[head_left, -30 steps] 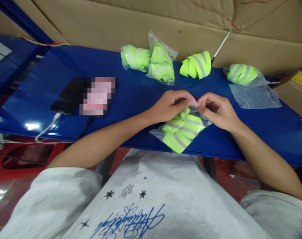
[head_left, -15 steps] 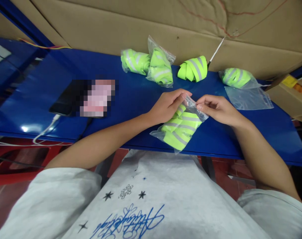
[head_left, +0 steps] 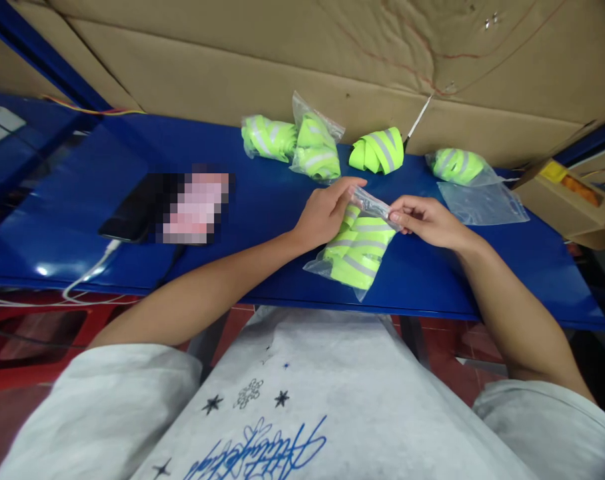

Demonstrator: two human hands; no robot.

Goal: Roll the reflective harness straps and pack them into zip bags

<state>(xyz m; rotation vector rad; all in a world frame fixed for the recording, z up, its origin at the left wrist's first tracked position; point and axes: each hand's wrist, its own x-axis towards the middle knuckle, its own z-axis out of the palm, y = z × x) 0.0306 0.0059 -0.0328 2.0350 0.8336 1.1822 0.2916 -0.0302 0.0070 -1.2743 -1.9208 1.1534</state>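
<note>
Between my two hands is a clear plastic zip bag (head_left: 361, 247) with a folded neon-yellow strap with grey reflective stripes inside. My left hand (head_left: 324, 212) pinches the left end of the bag's top edge. At the right end of that edge, the thumb and fingers of my right hand (head_left: 422, 218) are closed on the plastic. The bag's body hangs toward me, just over the front part of the blue table (head_left: 262, 200). Whether the zip is pressed together cannot be made out.
Along the back stand two bagged neon rolls (head_left: 268, 138), a loose neon roll (head_left: 377, 151) and another bagged roll (head_left: 456, 165). A flat clear bag (head_left: 484, 203) lies at right, beside a cardboard box (head_left: 565, 200). Phones (head_left: 127, 210) with a white cable (head_left: 93, 267) lie at left.
My right hand has slid slightly left and down along with the bag's top edge, which now looks straighter. The left hand keeps its pinch. The camera view has shifted a little.
</note>
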